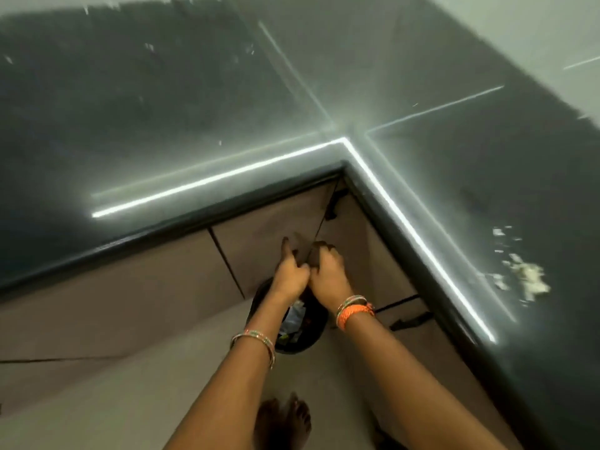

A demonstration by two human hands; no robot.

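Blurred view. Left hand [287, 276] and right hand [328, 271] knuckle to knuckle, fingers curled, one left finger stretched out; cannot tell whether anything pinched. Directly below, on pale smooth floor [130, 401] in cabinet corner: round black plastic bin [311, 337], pale litter [293, 315] inside, partly hidden by wrists. Around: glossy dark grey L-shaped stone countertop [162, 108], matte brown cabinet doors [269, 219], pale crumbly scraps [529, 277] on right run. Beaded bangles [256, 336]; orange thread [354, 311] at right wrist.

The bin [313, 336] is largely covered by the left hand [289, 276] and the right hand [328, 271], and its contents are blurred. Whether anything is pinched in the curled fingers cannot be told. The pale scraps [526, 277] are smeared beyond naming.
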